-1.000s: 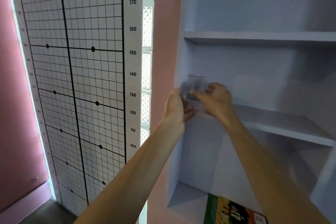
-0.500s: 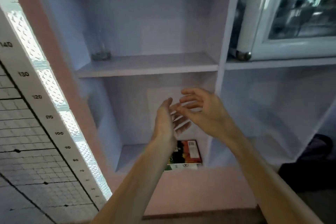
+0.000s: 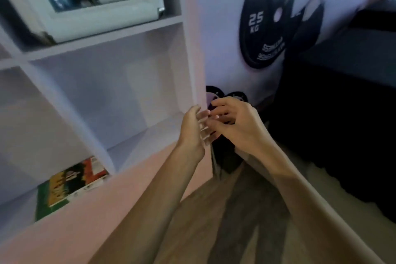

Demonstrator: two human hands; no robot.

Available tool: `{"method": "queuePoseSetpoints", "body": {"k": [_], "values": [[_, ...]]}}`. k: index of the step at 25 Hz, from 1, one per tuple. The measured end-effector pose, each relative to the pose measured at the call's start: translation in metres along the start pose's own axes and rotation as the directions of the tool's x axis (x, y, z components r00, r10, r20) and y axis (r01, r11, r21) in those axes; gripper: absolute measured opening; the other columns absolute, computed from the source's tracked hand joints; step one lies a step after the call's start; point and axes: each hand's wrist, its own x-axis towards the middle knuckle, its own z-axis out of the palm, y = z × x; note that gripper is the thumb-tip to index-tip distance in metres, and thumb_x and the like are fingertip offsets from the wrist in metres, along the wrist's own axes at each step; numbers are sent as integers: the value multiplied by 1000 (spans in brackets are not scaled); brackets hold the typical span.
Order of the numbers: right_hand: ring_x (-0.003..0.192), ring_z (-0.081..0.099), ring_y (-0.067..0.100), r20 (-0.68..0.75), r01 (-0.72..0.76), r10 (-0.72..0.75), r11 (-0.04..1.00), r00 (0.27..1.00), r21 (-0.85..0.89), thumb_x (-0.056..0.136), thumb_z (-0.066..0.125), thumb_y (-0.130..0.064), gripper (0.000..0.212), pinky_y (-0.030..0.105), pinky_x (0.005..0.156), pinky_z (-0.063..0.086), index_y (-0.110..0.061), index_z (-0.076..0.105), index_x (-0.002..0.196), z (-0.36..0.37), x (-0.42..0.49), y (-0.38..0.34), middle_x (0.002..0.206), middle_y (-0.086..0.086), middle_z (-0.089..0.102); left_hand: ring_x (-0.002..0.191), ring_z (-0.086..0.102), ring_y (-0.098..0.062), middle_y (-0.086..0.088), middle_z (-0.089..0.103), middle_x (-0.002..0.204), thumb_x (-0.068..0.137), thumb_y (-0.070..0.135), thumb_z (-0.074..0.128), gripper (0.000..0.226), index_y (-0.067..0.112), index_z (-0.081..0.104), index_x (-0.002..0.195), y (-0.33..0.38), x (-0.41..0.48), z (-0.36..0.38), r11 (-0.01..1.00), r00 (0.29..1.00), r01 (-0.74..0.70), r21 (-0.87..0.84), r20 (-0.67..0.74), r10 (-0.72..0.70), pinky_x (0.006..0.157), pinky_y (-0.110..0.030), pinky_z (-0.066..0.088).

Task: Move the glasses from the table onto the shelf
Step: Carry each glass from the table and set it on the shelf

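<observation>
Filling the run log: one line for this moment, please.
left hand: empty | right hand: empty | shelf: no glass visible

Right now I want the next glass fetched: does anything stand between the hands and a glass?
Cannot say: no glass or table shows in this view. Both the left hand and right hand are empty, held together beside the shelf, with only bare floor below them.

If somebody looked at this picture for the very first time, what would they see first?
Probably the two bare hands in the middle, the left hand and right hand, held close together with nothing in them. Next, the big black weight plate marked 25 KG on the wall at upper right. Then the colourful book lying at the bottom left of the pale shelf unit.
</observation>
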Motion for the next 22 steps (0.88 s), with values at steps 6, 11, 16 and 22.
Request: {"method": "queuePoseSetpoints", "body": {"k": [6,11,16,22], "values": [[88,75,1,-317,-199,180,980,931,-26,83,84,-20,51,22,74,62,-19,66,131,-159,-95,95,108,-8,77,80,70,-26,-16,73,97,103,38,45,41,4,68,105,-115,-23,185,971,931,174,164,294,-216,71,-36,53],[87,75,2,-602,-382,308,924,737,4,83,83,-17,52,24,78,63,-19,65,131,-278,-188,143,104,-7,76,84,71,-26,-12,76,99,101,38,46,42,4,67,113,-214,-62,324,907,779,210,364,499,-380,72,-36,55],[87,74,2,-757,-550,367,835,541,12,85,72,-8,45,18,76,61,-17,67,128,-376,-266,190,105,-7,76,92,72,-25,-10,76,104,97,37,54,39,9,65,121,-309,-109,442,816,615,189,547,582,-533,79,-39,57],[93,70,-8,-808,-651,422,757,411,64,82,68,-4,47,8,73,53,-19,67,127,-509,-299,267,104,-11,76,81,74,-25,-8,79,77,100,34,47,38,7,74,96,-407,-125,589,757,472,236,609,609,-637,83,-38,57]]}}
